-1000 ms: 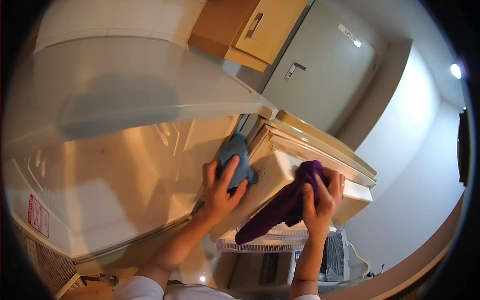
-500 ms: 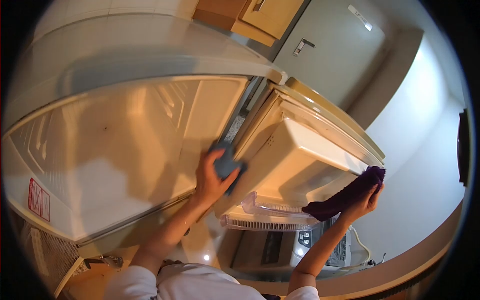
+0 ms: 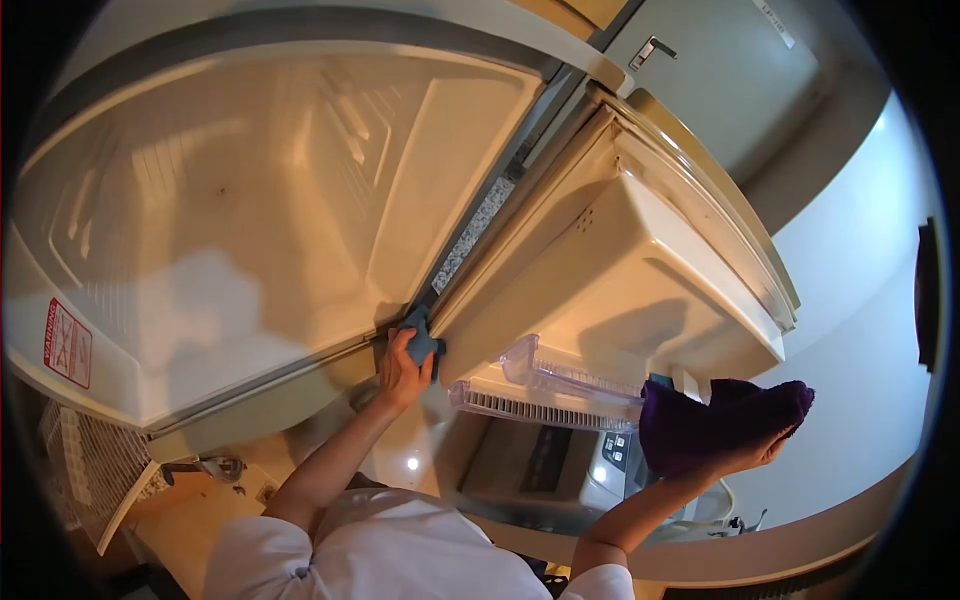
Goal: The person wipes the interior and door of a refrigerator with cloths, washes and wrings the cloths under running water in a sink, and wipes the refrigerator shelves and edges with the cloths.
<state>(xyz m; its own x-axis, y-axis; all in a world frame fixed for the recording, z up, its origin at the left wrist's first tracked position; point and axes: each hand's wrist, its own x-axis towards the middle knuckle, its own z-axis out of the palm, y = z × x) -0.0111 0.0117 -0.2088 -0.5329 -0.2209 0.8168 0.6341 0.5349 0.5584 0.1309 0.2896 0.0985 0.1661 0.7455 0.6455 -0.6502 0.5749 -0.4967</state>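
A bluish-grey cloth point(image 3: 420, 340) is bunched in my left hand point(image 3: 401, 372), beside the hinge-side lower edge of the fridge compartment point(image 3: 210, 262). The fingers wrap round it, close to the inner edge of the open fridge door point(image 3: 560, 290). Over on the right, a dark purple cloth point(image 3: 700, 425) hangs from my right hand point(image 3: 752, 452), which grips it near the door's free end. Part of this cloth covers the end of the clear plastic door shelf point(image 3: 560, 375). Whether the cloth touches the door, I cannot tell.
A red and white warning label point(image 3: 67, 343) is on the compartment's left side. Below the door stands a grey appliance with a control panel point(image 3: 615, 450). A wire rack point(image 3: 95, 465) stands at the lower left. Behind is a grey door with a handle point(image 3: 650, 52).
My left hand has moved slightly left and down with the bluish-grey cloth. My right hand has lowered, and the purple cloth now hangs wider. The view has shifted, showing more of the compartment.
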